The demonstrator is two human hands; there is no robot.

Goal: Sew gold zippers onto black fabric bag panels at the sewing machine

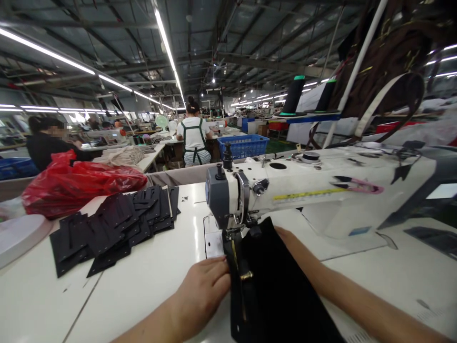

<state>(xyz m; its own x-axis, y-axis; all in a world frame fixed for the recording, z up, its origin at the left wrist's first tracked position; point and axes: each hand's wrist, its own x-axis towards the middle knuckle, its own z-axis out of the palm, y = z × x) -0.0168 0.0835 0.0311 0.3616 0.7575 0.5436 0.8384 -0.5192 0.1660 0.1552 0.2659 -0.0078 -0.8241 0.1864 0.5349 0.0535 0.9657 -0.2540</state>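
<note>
Bare lane on table [152, 271] — from far edge toward left hand [202, 291], between pile of black pieces [114, 226] and sewing machine [317, 190]. Pile blocks low sweep toward left edge; red bag [84, 186] bulges at far edge behind it. Space under machine arm narrow — black fabric [282, 286] and right hand [283, 233] fill part. Right forearm bars low crossing; bare tabletop lies right of it.

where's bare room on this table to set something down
Bare tabletop lies between the black pieces and left hand, and between the right forearm and sewing machine. Crowded: around the black fabric; back left, by the red bag.
</note>
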